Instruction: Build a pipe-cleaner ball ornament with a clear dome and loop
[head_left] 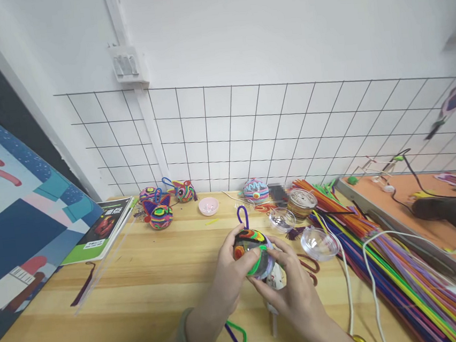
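Between both hands I hold a clear plastic ball [266,267] partly covered with coloured pipe cleaners in black, red, yellow, green and lilac. A purple pipe-cleaner loop [243,216] stands up from its top. My left hand [230,270] is closed round its left side, the thumb pressing on the front beside a green strip. On the right side and underneath, the fingers of my right hand [293,280] grip it. Partly hidden behind my right hand is a white printed object [276,278]. Green and purple pipe cleaners [240,334] lie by my left wrist.
Decorated balls [160,216] and a pink dish [209,206] stand near the wall grid. Clear half shells [319,243] lie at the right, beside bundled pipe cleaners [407,277] and a white cord [368,265]. A magazine [100,231] and a tassel [83,286] lie left.
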The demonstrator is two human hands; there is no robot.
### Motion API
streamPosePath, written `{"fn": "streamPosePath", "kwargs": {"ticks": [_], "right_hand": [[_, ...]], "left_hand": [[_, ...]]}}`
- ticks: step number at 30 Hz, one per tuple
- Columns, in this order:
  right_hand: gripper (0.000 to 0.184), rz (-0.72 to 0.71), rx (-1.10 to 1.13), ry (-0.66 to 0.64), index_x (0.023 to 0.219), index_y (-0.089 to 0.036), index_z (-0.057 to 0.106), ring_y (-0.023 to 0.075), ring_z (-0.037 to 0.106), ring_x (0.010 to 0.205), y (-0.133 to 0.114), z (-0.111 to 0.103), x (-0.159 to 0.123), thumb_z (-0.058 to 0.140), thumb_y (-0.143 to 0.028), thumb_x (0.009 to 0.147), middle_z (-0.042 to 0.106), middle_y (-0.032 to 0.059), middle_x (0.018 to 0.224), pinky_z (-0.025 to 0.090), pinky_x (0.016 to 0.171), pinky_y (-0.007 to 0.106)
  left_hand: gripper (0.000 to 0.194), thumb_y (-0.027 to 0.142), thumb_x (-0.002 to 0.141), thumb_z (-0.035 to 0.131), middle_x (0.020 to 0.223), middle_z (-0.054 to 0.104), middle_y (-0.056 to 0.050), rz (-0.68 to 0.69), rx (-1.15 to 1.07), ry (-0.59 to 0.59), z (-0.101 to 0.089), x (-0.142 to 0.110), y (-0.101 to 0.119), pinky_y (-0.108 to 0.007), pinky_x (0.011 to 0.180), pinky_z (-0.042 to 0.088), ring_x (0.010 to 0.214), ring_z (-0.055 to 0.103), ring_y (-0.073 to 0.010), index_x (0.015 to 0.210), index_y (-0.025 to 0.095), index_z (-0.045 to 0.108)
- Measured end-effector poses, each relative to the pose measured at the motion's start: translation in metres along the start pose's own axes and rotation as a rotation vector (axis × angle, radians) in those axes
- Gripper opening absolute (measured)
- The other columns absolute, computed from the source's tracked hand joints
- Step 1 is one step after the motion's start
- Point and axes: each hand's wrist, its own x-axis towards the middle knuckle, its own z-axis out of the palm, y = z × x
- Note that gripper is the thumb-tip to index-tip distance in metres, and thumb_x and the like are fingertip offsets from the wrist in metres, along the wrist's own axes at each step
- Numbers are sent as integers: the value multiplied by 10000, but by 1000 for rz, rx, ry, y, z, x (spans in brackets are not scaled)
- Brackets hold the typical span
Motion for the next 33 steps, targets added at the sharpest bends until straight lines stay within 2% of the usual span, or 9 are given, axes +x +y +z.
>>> {"fn": "streamPosePath", "kwargs": {"ticks": [4,9,12,16,20,23,28,31,33], "right_hand": [[449,18,4,16,1215,-174,417,322,530,1197,1,-3,1,631,-264,830,515,211,1256,524,885,501],[462,15,14,5,1218,-172,417,313,545,1181,1,-9,3,641,-264,824,528,207,1241,531,878,488],[479,0,6,-10,1230,-175,417,319,533,1202,1,-13,3,646,-257,818,532,204,1248,528,889,491],[467,-25,-15,3,1225,-182,422,317,546,1190,1,-15,4,642,-249,819,535,202,1245,535,876,489],[466,-69,-54,0,1232,-169,414,315,538,1199,0,-16,3,635,-213,824,518,216,1260,532,883,478],[468,-91,-60,-19,1235,-158,413,315,528,1205,0,-14,1,632,-183,823,500,228,1277,532,880,470],[515,-17,79,-9,1235,-191,421,307,511,1223,0,-13,-4,676,-193,788,501,193,1289,510,915,474],[528,183,276,40,1209,-206,444,311,524,1209,1,-15,-5,712,-245,757,490,183,1308,512,914,469],[518,323,449,79,1188,-208,459,286,594,1111,4,-18,-4,724,-288,751,552,167,1230,550,846,415]], "left_hand": [[548,328,725,714,1166,646,-111,-2,16,-42,-1,-1,4,-344,911,446,1078,584,-248,1231,180,564],[425,452,821,590,1251,616,-104,41,139,-68,-6,2,13,-380,1041,358,1228,498,-268,1154,195,651],[379,422,820,596,1257,617,-95,124,330,-67,-9,1,18,-399,1089,300,1246,482,-272,1126,215,680],[341,302,751,685,1274,602,-81,318,538,-41,-11,-2,19,-396,1088,298,1228,491,-278,1089,262,703],[172,229,747,675,1126,669,-85,506,688,41,-10,-4,17,-377,1003,382,1091,581,-264,892,274,758],[144,220,803,609,947,711,-75,573,738,25,-9,-4,17,-343,889,442,938,633,-234,783,255,747],[131,263,820,596,793,693,-54,529,689,83,-14,-2,25,-298,767,456,801,629,-201,743,212,689],[168,332,818,605,737,668,-39,439,461,173,-23,5,35,-292,755,458,762,621,-183,734,189,632],[267,379,833,582,645,598,-8,472,297,202,-32,11,43,-290,756,455,706,591,-158,652,184,563]]}}
